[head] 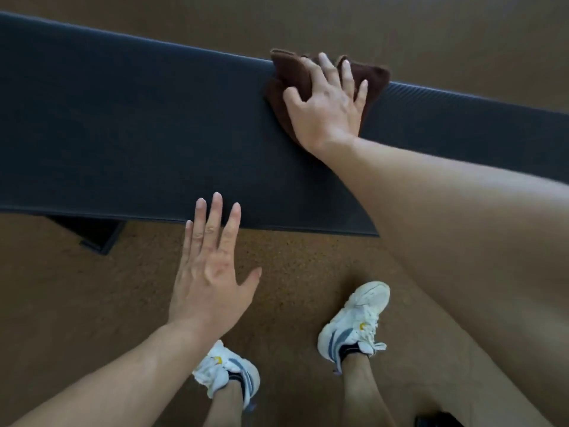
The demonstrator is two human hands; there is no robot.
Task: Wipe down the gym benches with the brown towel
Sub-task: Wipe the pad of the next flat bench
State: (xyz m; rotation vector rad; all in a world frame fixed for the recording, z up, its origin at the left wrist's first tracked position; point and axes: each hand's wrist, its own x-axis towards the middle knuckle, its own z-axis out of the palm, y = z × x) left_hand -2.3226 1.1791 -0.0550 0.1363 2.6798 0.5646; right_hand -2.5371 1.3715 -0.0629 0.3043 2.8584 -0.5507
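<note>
Right hand (324, 103) is flat on the brown towel (295, 78), fingers spread, pressing it onto the bench (138, 124) pad at its far edge, w/ towel's top corners hanging past that edge. Left hand (209, 266) hovers at the bench's near edge, fingers straight & relaxed, holding nothing. White sneakers (354, 322) on the brown floor (92, 303) below the bench's near side.
</note>
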